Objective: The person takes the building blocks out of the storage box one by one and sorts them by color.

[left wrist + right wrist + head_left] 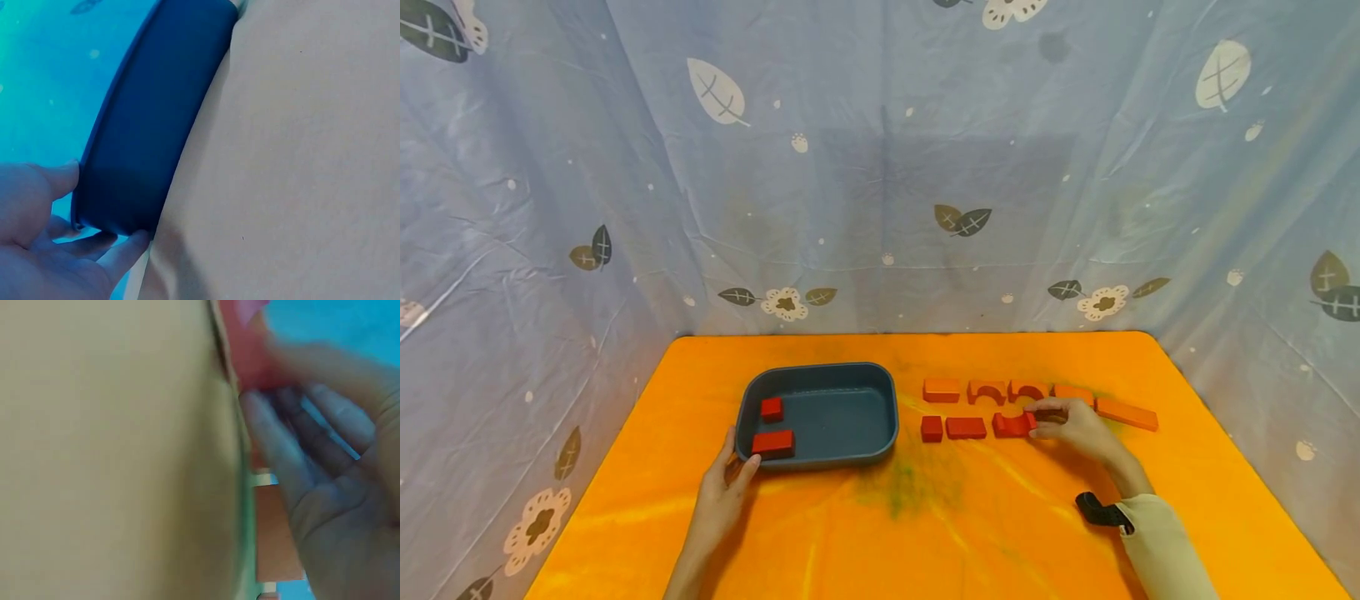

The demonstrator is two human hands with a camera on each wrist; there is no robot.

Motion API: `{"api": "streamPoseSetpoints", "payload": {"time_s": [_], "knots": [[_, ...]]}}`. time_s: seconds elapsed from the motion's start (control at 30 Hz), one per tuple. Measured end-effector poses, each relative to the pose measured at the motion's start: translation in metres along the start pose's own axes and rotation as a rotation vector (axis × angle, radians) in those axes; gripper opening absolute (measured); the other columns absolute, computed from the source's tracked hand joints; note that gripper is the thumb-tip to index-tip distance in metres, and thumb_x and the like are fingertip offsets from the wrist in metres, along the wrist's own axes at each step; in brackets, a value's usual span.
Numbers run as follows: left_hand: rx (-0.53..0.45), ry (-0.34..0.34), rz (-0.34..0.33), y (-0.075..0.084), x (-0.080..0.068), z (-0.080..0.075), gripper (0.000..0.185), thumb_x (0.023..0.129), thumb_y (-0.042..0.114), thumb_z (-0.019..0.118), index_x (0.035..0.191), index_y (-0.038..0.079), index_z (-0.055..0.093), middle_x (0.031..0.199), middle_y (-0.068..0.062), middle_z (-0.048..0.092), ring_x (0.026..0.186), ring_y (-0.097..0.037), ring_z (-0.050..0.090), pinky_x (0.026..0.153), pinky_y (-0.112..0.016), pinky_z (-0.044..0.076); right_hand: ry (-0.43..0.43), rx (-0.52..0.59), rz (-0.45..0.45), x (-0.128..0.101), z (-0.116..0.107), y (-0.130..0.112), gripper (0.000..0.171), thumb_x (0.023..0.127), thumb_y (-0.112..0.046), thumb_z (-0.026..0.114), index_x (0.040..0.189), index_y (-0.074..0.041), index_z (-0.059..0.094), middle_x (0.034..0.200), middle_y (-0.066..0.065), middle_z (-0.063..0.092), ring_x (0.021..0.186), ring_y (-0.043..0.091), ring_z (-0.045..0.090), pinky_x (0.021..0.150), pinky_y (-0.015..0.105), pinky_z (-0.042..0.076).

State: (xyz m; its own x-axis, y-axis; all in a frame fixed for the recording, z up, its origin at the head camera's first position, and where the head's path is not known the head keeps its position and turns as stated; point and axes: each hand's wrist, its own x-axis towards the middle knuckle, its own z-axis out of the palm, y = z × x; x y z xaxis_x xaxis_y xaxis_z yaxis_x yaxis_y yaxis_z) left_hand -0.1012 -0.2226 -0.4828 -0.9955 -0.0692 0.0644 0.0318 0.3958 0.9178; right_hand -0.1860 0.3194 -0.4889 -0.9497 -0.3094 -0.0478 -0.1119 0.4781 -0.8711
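My left hand grips the front left corner of a dark blue-grey tray, thumb at the rim and fingers along the outer wall. In the left wrist view the tray's side shows between thumb and fingers. A small red cube and a red rectangular block lie inside, on the left. Right of the tray, my right hand pinches the right end of a red block with a curved hollow. Up close that red block is blurred, thumb and fingers around its end.
Left of the pinched block sit a red cube and a red rectangular block. Behind runs a row of orange blocks: a rectangle, two arches and longer pieces. A patterned curtain encloses the yellow-covered table.
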Motion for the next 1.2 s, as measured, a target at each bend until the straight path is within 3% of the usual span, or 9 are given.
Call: {"api": "streamPoseSetpoints", "payload": {"time_s": [0.2, 0.37, 0.5, 0.6, 0.67, 0.8, 0.9, 1.03, 1.2], "knots": [[0.001, -0.008, -0.013, 0.001, -0.001, 0.000, 0.070, 0.103, 0.015, 0.052, 0.153, -0.008, 0.009, 0.159, -0.028, 0.010, 0.138, -0.045, 0.031, 0.105, -0.040, 0.035, -0.029, -0.002, 0.038, 0.000, 0.004, -0.003, 0.046, 0.088, -0.011, 0.074, 0.128, 0.006, 0.060, 0.125, 0.026, 0.060, 0.100, 0.028, 0.069, 0.078, 0.029, 0.059], [0.001, -0.010, -0.024, 0.002, 0.001, 0.000, 0.070, 0.103, 0.015, 0.053, 0.153, -0.008, 0.009, 0.159, -0.027, 0.010, 0.140, -0.044, 0.029, 0.107, -0.042, 0.033, -0.034, -0.054, 0.038, -0.004, 0.004, -0.012, 0.052, 0.086, -0.019, 0.077, 0.132, 0.001, 0.060, 0.135, 0.024, 0.054, 0.107, 0.030, 0.067, 0.082, 0.029, 0.058], [0.010, -0.010, -0.020, 0.002, 0.001, 0.000, 0.070, 0.103, 0.016, 0.052, 0.153, -0.008, 0.009, 0.159, -0.027, 0.011, 0.141, -0.044, 0.028, 0.109, -0.043, 0.032, 0.007, -0.246, -0.034, -0.001, 0.005, -0.031, 0.053, 0.085, -0.030, 0.077, 0.129, -0.004, 0.063, 0.131, 0.019, 0.059, 0.103, 0.028, 0.067, 0.079, 0.030, 0.059], [0.018, -0.009, -0.023, 0.002, 0.000, -0.001, 0.070, 0.103, 0.017, 0.052, 0.153, -0.008, 0.009, 0.159, -0.027, 0.011, 0.141, -0.044, 0.028, 0.109, -0.044, 0.032, 0.039, -0.325, -0.121, 0.007, 0.011, -0.049, 0.048, 0.086, -0.032, 0.076, 0.123, -0.003, 0.067, 0.122, 0.017, 0.065, 0.098, 0.029, 0.067, 0.077, 0.034, 0.059], [0.015, -0.009, -0.028, 0.002, 0.000, -0.001, 0.070, 0.103, 0.017, 0.052, 0.153, -0.008, 0.009, 0.159, -0.027, 0.010, 0.141, -0.044, 0.027, 0.109, -0.044, 0.032, 0.044, -0.317, -0.185, 0.014, 0.020, -0.061, 0.044, 0.086, -0.029, 0.077, 0.120, -0.002, 0.069, 0.116, 0.017, 0.067, 0.097, 0.032, 0.067, 0.079, 0.038, 0.059], [0.018, -0.008, -0.028, 0.001, 0.000, 0.000, 0.071, 0.103, 0.018, 0.052, 0.153, -0.008, 0.009, 0.159, -0.027, 0.011, 0.141, -0.044, 0.029, 0.109, -0.043, 0.032, 0.057, -0.304, -0.336, 0.029, 0.046, -0.086, 0.037, 0.085, -0.026, 0.078, 0.113, -0.003, 0.071, 0.108, 0.013, 0.071, 0.095, 0.034, 0.067, 0.083, 0.045, 0.058], [0.032, -0.012, -0.030, 0.000, 0.000, 0.000, 0.071, 0.103, 0.019, 0.052, 0.153, -0.008, 0.009, 0.159, -0.027, 0.011, 0.141, -0.043, 0.028, 0.109, -0.043, 0.032, 0.033, -0.260, -0.397, 0.041, 0.072, -0.106, 0.034, 0.085, -0.024, 0.078, 0.112, -0.005, 0.072, 0.107, 0.011, 0.071, 0.095, 0.033, 0.067, 0.085, 0.046, 0.057], [0.048, -0.011, -0.043, 0.000, 0.000, -0.002, 0.071, 0.103, 0.020, 0.052, 0.153, -0.007, 0.008, 0.160, -0.025, 0.010, 0.141, -0.043, 0.027, 0.109, -0.044, 0.031, -0.053, -0.258, -0.420, 0.059, 0.115, -0.135, 0.036, 0.088, -0.027, 0.075, 0.116, -0.006, 0.071, 0.112, 0.011, 0.071, 0.099, 0.029, 0.067, 0.088, 0.041, 0.056], [0.040, -0.013, -0.052, 0.000, 0.001, -0.001, 0.071, 0.103, 0.018, 0.052, 0.153, -0.008, 0.009, 0.160, -0.026, 0.010, 0.141, -0.044, 0.028, 0.108, -0.042, 0.032, -0.175, -0.336, -0.434, 0.085, 0.177, -0.167, 0.040, 0.091, -0.029, 0.071, 0.121, -0.004, 0.068, 0.117, 0.011, 0.068, 0.103, 0.024, 0.065, 0.090, 0.031, 0.055]]}}
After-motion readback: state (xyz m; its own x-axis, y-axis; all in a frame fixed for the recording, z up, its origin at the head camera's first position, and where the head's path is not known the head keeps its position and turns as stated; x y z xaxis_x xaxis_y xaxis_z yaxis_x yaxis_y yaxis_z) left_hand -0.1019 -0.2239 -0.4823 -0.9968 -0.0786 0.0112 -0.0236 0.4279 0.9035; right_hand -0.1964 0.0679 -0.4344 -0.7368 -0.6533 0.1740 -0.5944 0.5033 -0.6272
